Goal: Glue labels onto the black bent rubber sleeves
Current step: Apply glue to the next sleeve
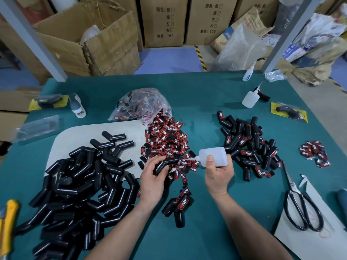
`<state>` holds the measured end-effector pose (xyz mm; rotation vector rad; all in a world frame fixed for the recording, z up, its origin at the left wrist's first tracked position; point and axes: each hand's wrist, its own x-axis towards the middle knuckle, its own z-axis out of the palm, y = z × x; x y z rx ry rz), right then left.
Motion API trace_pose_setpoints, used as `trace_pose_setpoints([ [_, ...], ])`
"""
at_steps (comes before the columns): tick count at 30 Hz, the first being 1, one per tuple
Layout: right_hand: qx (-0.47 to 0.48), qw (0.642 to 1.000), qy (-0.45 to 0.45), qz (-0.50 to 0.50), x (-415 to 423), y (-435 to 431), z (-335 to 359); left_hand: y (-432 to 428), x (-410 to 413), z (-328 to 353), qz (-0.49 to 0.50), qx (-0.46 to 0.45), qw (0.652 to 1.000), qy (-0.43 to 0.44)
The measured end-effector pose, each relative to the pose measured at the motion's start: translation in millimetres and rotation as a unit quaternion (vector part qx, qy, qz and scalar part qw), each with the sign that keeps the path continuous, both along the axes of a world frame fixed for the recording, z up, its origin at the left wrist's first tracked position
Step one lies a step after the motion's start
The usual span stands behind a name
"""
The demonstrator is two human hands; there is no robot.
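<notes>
Teal felt table in a storeroom, with stacked cardboard boxes behind it on a blue floor. The left hand grips a black bent rubber sleeve just over the heap of red-and-black labels. The right hand is wrapped round a white glue bottle, nozzle right at the sleeve, can't tell if it's touching. Plain sleeves are piled on the left, labelled sleeves on the right. Scissors are near the right edge, a yellow utility knife at the left edge. Bare felt shows along the far side and between the forearms.
</notes>
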<state>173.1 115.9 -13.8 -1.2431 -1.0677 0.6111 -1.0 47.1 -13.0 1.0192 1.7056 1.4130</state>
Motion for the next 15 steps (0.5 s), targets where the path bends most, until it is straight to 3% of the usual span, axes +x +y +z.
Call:
trace_pose_setpoints([
  [15,-0.005,1.0,-0.003,0.01,-2.0,-2.8,0.8,0.5,-1.3,-3.9,-0.002,0.005,1.0,0.007],
])
